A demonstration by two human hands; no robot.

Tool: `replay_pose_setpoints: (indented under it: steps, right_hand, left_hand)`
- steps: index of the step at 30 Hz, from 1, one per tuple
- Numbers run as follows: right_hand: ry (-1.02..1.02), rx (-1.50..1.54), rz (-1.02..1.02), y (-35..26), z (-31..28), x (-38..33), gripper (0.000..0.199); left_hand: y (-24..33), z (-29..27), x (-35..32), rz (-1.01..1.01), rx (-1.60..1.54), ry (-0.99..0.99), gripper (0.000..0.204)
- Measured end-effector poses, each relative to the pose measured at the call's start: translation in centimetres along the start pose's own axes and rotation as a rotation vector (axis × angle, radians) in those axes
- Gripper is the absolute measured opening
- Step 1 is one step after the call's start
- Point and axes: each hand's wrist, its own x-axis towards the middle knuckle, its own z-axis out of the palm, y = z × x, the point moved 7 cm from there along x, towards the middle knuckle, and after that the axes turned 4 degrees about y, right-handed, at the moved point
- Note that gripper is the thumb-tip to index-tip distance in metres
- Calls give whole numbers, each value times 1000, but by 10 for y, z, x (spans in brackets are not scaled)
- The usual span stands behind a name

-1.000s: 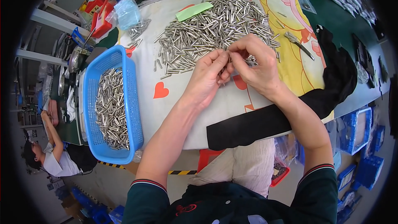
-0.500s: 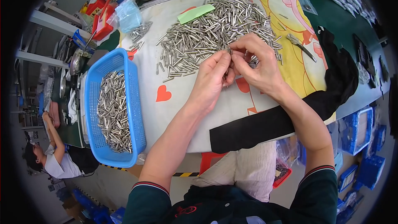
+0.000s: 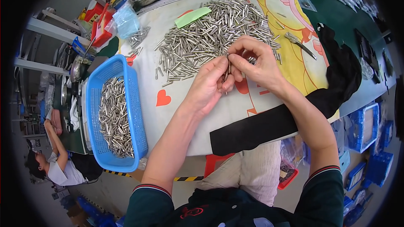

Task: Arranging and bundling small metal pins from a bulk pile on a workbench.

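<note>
My left hand [image 3: 206, 85] and my right hand [image 3: 260, 66] meet at the near edge of a large pile of silvery metal pins [image 3: 202, 44]. A slim metal pin [image 3: 227, 72] stands between them, with the left fingers closed around it. The right thumb and index finger pinch its upper end, beside the left thumb tip. Curled fingers hide part of the pin, and I cannot make out whether more pins lie in the left palm. Small shiny metal pieces [image 3: 252, 60] show behind the right fingers.
At left stands a blue perforated basket [image 3: 139, 122] holding many pins. A green paper strip [image 3: 192, 17] lies on the pile. Cutting pliers [image 3: 299, 45] and a black cloth sleeve [image 3: 256, 131] lie at right. Another person [image 3: 63, 168] works at far left.
Both hands have come slightly nearer to me and tilted, so more of the pin shows between them. The whole scene has shifted a little left as the view moved.
</note>
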Motion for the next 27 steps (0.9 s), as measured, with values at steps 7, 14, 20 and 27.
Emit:
replay_pose_setpoints:
  steps: [7,14,20,27]
  right_hand:
    - [-42,66,107,10,11,0,16]
    - [180,232,43,-1,-3,2,8]
    - [261,-111,-443,-36,-4,-10,9]
    - [71,-264,-540,-42,21,-17,11]
  left_hand:
    - [7,-8,-5,-64,27,-60,22]
    - [2,-11,-6,-123,-240,-148,21]
    - [9,-20,-5,-19,-796,-61,16]
    - [15,-27,-8,81,-775,73,15]
